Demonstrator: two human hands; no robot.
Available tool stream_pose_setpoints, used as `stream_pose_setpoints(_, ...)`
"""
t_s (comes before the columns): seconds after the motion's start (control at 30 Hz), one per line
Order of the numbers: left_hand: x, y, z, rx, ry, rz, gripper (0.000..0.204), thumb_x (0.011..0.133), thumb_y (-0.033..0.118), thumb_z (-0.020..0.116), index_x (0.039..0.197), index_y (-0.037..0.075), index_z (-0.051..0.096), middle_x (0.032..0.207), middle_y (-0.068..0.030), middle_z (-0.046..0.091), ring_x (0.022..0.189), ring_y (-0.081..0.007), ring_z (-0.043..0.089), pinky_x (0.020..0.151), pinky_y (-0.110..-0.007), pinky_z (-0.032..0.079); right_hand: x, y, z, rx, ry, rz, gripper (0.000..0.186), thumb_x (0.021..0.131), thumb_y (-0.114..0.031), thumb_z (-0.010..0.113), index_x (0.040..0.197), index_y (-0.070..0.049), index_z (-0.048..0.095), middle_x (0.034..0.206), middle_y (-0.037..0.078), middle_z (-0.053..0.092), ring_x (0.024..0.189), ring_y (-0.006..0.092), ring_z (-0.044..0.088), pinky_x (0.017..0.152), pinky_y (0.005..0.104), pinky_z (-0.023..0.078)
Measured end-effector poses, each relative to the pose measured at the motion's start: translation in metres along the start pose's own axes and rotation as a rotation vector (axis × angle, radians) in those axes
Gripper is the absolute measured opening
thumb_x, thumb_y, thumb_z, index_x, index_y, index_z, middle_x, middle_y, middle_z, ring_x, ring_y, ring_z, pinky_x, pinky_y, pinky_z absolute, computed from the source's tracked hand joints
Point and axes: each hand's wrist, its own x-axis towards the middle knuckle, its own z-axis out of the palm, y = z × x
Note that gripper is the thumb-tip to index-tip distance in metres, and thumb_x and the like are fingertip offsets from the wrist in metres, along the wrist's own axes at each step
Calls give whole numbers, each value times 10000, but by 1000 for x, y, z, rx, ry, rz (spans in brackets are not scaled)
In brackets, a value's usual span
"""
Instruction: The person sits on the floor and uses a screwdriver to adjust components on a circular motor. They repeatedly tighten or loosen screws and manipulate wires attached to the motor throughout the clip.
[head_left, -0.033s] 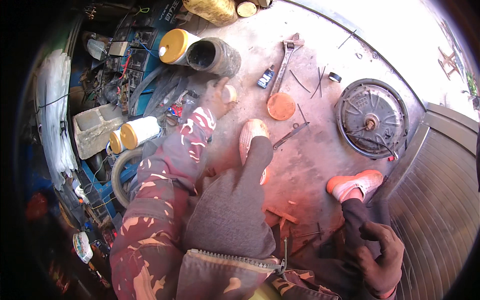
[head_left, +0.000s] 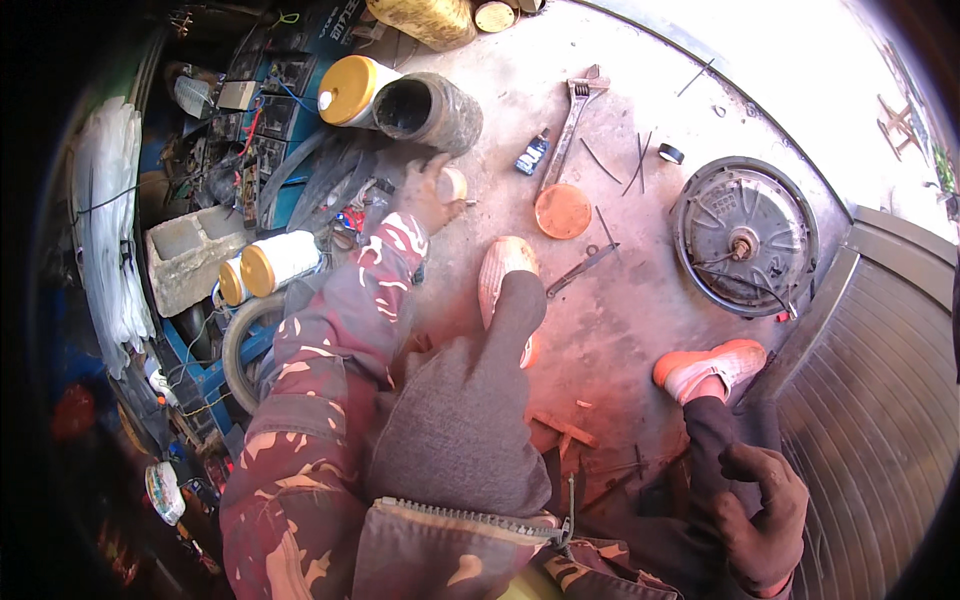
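My left hand (head_left: 424, 200) reaches out to the floor on the left, its fingers around a small, round, pale piece (head_left: 452, 185) that looks like a roll or a lid. Just beyond it, a dark, dirty cylinder (head_left: 430, 112) lies with its open end showing. My right hand (head_left: 768, 515) rests by my right knee, loosely curled, with a gap between thumb and fingers and nothing in it. Nearest to the left hand on the right are an orange round lid (head_left: 563, 212), an adjustable wrench (head_left: 574, 125) and a small dark bottle (head_left: 532, 153).
A wheel hub motor (head_left: 745, 237) lies at the right, beside a ribbed grey panel (head_left: 880, 400). A black tape roll (head_left: 670, 153), thin strips and pliers-like tool (head_left: 582, 271) lie mid-floor. Left stand a yellow-lidded tub (head_left: 350, 92), a concrete block (head_left: 195, 258) and white containers (head_left: 283, 264).
My left hand has shifted slightly left with the round pale piece. The right hand and the things on the floor stay where they were.
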Motion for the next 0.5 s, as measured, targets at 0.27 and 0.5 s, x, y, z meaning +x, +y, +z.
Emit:
stream_pose_setpoints(0.27,-12,13,4,164,227,-25,774,797,474,875,1424,113,602,1477,-215,545,1361,-419,530,1110,-492,474,0,-4,-1,-15,-7,15,437,758,-99,693,1164,61,670,1029,210,712,929,330,727,876,398,570)
stream_pose_setpoints(0.5,-12,128,49,271,-185,505,894,832,409,850,1596,202,435,1622,-177,421,1472,-389,433,1211,-489,369,3,-8,1,-44,-14,43,450,756,-112,708,1169,65,673,1042,210,714,954,335,730,889,400,569)
